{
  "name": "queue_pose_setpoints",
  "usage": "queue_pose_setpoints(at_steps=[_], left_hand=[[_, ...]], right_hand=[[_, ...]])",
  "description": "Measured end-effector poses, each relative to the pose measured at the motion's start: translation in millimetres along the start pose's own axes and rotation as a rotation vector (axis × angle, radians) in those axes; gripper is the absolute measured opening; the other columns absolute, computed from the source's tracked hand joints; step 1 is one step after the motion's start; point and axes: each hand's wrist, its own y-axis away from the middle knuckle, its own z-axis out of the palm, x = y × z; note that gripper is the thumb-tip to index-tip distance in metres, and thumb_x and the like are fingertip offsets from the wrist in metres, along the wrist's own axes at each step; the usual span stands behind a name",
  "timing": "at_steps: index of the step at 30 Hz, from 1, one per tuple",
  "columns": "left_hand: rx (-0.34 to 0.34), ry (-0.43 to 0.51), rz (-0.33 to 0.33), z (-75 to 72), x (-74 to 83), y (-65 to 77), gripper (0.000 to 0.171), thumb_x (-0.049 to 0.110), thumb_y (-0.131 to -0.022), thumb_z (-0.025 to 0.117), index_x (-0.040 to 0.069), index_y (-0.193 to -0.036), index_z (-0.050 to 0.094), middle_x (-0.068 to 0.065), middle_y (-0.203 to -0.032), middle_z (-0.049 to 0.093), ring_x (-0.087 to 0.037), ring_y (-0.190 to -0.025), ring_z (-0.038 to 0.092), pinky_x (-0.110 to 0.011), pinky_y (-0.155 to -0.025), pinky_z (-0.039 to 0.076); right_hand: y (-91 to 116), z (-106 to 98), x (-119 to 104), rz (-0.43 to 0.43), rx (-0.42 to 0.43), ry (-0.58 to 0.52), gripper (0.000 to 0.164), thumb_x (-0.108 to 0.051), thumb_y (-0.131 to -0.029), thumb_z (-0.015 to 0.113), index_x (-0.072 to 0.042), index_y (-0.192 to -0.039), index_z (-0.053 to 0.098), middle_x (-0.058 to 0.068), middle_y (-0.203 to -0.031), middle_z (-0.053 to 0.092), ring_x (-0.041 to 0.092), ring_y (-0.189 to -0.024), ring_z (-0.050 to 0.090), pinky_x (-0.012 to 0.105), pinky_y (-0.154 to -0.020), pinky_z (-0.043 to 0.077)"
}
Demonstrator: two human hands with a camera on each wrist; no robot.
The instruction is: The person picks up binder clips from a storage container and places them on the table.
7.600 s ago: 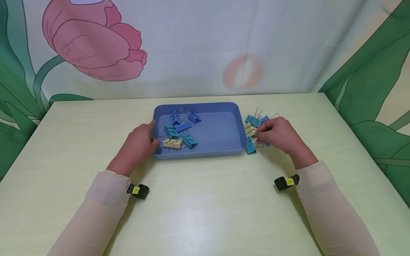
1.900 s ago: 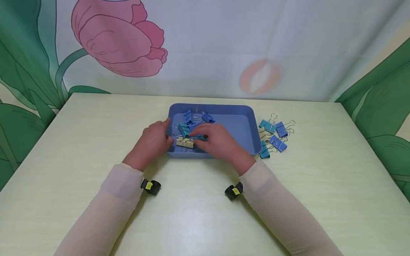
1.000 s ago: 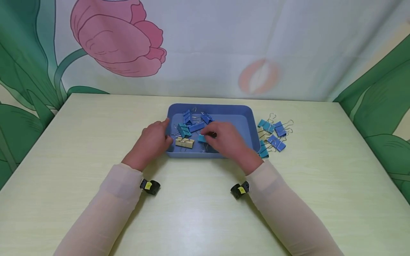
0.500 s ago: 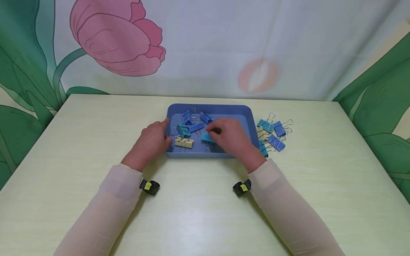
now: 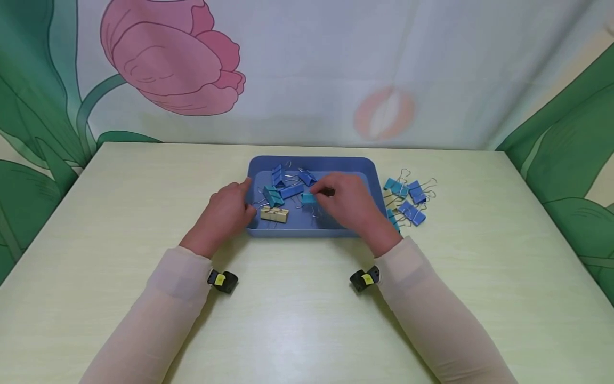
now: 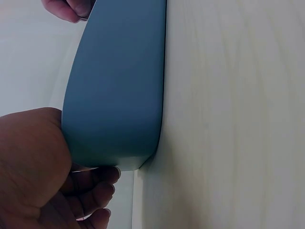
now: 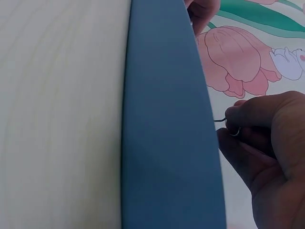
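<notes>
A shallow blue tray (image 5: 297, 233) stands on the table. At its left end my left hand (image 5: 225, 210) grips the rim; in the left wrist view, fingers (image 6: 97, 195) curl against the outside of the tray's end wall. Over the tray's middle, my right hand (image 5: 347, 205) pinches a teal binder clip (image 5: 308, 199) by its wire handle between thumb and index finger; part of the clip is behind the hand. Left of it in the tray lie several blue binder clips (image 5: 291, 191), a teal binder clip (image 5: 273, 196) and a cream binder clip (image 5: 274, 214).
Just right of the tray, a loose group of binder clips (image 5: 411, 213) in blue, teal and cream lies on the pale table (image 5: 288, 320), wire handles sticking out. A printed curtain (image 5: 297, 80) hangs behind the table's far edge.
My right hand was at the clips right of the tray, then reached into the tray's left part. It has since drawn a teal binder clip to the right. My left hand keeps its hold.
</notes>
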Motion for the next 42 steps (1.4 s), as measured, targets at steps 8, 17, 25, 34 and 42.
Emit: queue_pose_setpoints(at_steps=[8, 17, 25, 34, 42], left_hand=[[0.007, 0.005, 0.005, 0.2, 0.3, 0.6, 0.064, 0.014, -0.092, 0.050, -0.007, -0.149, 0.028, -0.028, -0.138, 0.048, -0.039, -0.120, 0.050, -0.054, -0.107, 0.037], [-0.004, 0.010, 0.000, -0.5, 1.2, 1.0, 0.064, 0.014, -0.093, 0.049, -0.006, -0.149, 0.027, -0.028, -0.139, 0.047, -0.039, -0.120, 0.050, -0.053, -0.107, 0.038], [-0.016, 0.024, -0.015, -2.9, 1.3, 1.7, 0.064, 0.014, -0.093, 0.049, -0.005, -0.150, 0.026, -0.028, -0.140, 0.046, -0.038, -0.118, 0.051, -0.052, -0.107, 0.039], [-0.019, 0.021, -0.021, -2.3, 0.9, 0.2, 0.064, 0.014, -0.093, 0.049, -0.005, -0.150, 0.026, -0.028, -0.139, 0.046, -0.038, -0.118, 0.050, -0.052, -0.107, 0.039], [-0.021, 0.029, -0.015, -2.0, 2.1, 0.1, 0.064, 0.013, -0.093, 0.048, -0.006, -0.150, 0.026, -0.028, -0.140, 0.045, -0.038, -0.120, 0.050, -0.052, -0.108, 0.038]], right_hand=[[1, -13, -1, -0.011, 0.047, 0.009, 0.016, -0.012, -0.091, 0.064, -0.009, -0.100, 0.076, 0.006, -0.101, 0.071, 0.019, -0.091, 0.068, 0.032, -0.080, 0.056], [7, -27, 1, -0.037, 0.109, 0.024, 0.014, -0.010, -0.089, 0.067, -0.007, -0.098, 0.076, 0.007, -0.097, 0.072, 0.020, -0.087, 0.069, 0.033, -0.079, 0.056], [17, -38, 13, -0.027, 0.136, 0.008, 0.013, -0.007, -0.087, 0.068, -0.006, -0.097, 0.076, 0.008, -0.096, 0.072, 0.021, -0.086, 0.070, 0.034, -0.079, 0.057], [32, -57, 25, 0.029, 0.161, -0.010, 0.013, -0.008, -0.088, 0.067, -0.007, -0.097, 0.076, 0.007, -0.097, 0.072, 0.021, -0.086, 0.069, 0.036, -0.077, 0.056], [44, -71, 32, 0.057, 0.187, 0.016, 0.013, -0.007, -0.087, 0.068, -0.006, -0.097, 0.076, 0.007, -0.096, 0.073, 0.023, -0.085, 0.071, 0.038, -0.077, 0.056]])
